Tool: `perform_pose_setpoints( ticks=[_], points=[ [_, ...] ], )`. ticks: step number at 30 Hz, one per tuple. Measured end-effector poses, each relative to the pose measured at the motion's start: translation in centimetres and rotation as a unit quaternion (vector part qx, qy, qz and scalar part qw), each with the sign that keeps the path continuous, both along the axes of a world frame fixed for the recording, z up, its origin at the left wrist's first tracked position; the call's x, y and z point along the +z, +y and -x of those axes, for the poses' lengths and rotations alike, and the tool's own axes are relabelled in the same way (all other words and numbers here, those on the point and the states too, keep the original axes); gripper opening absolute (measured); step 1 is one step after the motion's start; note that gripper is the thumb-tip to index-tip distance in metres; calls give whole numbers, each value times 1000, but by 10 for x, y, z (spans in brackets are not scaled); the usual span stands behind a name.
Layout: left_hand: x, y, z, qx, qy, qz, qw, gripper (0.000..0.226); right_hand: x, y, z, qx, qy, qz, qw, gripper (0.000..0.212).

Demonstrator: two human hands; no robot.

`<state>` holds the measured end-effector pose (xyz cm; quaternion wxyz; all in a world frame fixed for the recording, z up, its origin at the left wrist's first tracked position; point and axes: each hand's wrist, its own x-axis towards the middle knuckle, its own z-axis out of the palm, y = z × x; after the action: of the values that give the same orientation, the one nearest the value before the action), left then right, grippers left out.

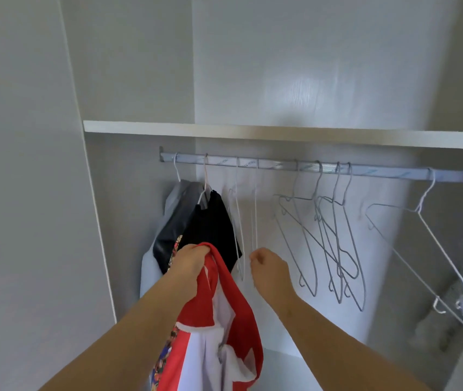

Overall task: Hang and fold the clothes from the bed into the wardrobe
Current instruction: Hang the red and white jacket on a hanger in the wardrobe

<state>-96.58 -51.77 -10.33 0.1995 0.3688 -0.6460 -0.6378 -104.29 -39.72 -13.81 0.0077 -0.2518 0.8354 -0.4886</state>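
Left hand (193, 261) grips a red shirt (241, 320). Right hand (269, 268), at its 3 o'clock, pinches a white hanger (255, 215).

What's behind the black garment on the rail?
A grey and white garment; only its left side shows. The black garment covers the rest; the left hand gripping the red garment blocks the bottom.

Shirt (224, 320) in my left hand (193, 263): red and white, with a multicoloured print strip along one edge. Rail (281, 165): silver-grey, faint blue marks. Under its left end: grey garment (174, 221), pale with a glossy dark panel, then black garment (213, 227). Mid-rail, white hanger (255, 215) at my right hand (269, 266). Right of that: grey hangers (323, 235). Far right end: more white wire. Shelf (224, 128) above the rail: white. Wardrobe walls (309, 66): pale grey.
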Motion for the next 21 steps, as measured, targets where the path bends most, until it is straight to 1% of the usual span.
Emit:
perform_pose_setpoints(
  ticks=[2, 5, 8, 10, 11, 13, 14, 16, 18, 21],
  points=[
    [1, -15, 18, 17, -11, -24, 1000, 29, 1, -20, 22, 5, -2, 3, 1000, 27],
    [-1, -35, 34, 45, 0, -62, 997, 30, 2, -47, 43, 19, -13, 6, 1000, 29],
    [-5, -52, 44, 73, 12, -90, 993, 24, 1, -74, 65, 23, -81, 3, 996, 40],
    [-7, -63, 48, 65, 16, -126, 990, 24, -1, -87, 76, 21, -164, 25, 986, 43],
    [-8, -68, 50, 60, 16, -138, 988, 25, -1, -90, 81, 22, -211, 50, 976, 38],
    [-11, -83, 53, 58, 19, -152, 987, 30, 0, -97, 89, 5, -254, 100, 962, 20],
    [-11, -92, 53, 54, 18, -153, 987, 31, 2, -101, 93, -9, -250, 118, 961, 18],
    [-10, -108, 54, 42, 24, -154, 987, 24, 8, -108, 95, -27, -232, 151, 961, 24],
    [-11, -121, 56, 31, 26, -152, 988, 16, 17, -113, 92, -27, -238, 183, 953, 19],
    [-13, -134, 59, 5, 34, -145, 989, 15, 19, -117, 83, -30, -218, 202, 954, 18]
  ],
)
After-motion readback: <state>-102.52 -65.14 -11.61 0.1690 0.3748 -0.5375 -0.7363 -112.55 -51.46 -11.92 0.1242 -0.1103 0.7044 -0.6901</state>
